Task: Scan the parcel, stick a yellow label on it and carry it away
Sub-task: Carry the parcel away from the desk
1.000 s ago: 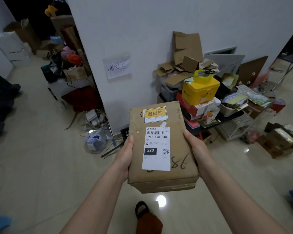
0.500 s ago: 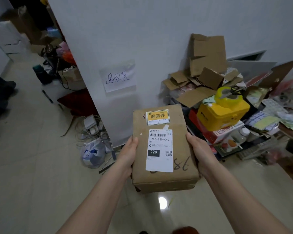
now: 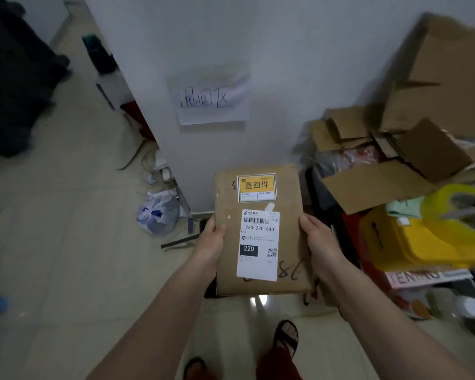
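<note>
I hold a brown cardboard parcel (image 3: pixel 288 242) flat in front of me, low over the floor near the foot of a white wall. A yellow label (image 3: pixel 256 187) sits on its far end, and a white shipping label (image 3: pixel 258 244) with a barcode lies below it. My left hand (image 3: pixel 213 238) grips the parcel's left edge. My right hand (image 3: pixel 317 242) grips the right edge. Both forearms reach in from the bottom of the view.
A handwritten paper sign (image 3: pixel 210 96) is taped to the white wall (image 3: pixel 285 64). Flattened cardboard (image 3: pixel 412 133) and a yellow box (image 3: pixel 422 237) pile up at the right. A white plastic bag (image 3: pixel 158 213) and cables lie left of the wall's corner. My sandalled feet (image 3: pixel 285 338) stand on pale tiles.
I have walked closer to the wall with the sign, and the parcel has come lower, near the wall's base. Both hands keep the same hold.
</note>
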Demonstrator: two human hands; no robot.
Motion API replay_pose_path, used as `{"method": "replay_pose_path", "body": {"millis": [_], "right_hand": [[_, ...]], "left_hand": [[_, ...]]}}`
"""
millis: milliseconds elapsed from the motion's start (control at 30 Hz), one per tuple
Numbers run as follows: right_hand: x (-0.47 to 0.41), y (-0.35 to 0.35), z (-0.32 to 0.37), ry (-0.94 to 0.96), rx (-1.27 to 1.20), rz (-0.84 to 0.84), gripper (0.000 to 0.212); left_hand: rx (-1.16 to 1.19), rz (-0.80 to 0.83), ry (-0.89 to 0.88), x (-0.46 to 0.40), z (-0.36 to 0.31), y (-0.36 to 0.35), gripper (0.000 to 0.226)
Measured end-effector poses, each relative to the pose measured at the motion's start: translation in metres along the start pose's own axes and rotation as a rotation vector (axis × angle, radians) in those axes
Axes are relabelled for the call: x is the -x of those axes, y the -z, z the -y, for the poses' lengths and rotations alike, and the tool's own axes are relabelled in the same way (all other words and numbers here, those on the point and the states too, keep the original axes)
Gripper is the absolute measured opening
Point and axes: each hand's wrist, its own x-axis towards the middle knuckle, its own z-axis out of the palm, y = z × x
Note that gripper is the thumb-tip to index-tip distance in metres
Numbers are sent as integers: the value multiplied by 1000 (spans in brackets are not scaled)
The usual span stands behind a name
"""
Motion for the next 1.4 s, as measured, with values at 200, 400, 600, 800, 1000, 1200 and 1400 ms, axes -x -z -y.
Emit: {"method": "replay_pose_path", "body": {"millis": [200,400,600,800,1000,1200,1400], "right_hand": [[-95,-3,-32,-77,47,-28,32],[-185,-17,-109,-206,62,-26,42],[-267,-34,-193,-299,65,-42,42],[-341,-53,-278,-370,92,-39,44],[-392,-69,-346,-423,104,-29,44],[-427,-75,-396,-452,160,-40,42],[-439,-83,-402,-420,220,-32,41]], "left_hand": [[-109,-26,66,-85,33,-16,45],[-135,1,177,-185,94,-15,47],[-174,-5,302,-275,172,-15,40],[-201,-39,407,-356,253,0,56],[-237,-74,464,-421,312,6,64],[-227,-61,485,-460,349,-2,45],[-257,-76,428,-476,358,-6,37]]}}
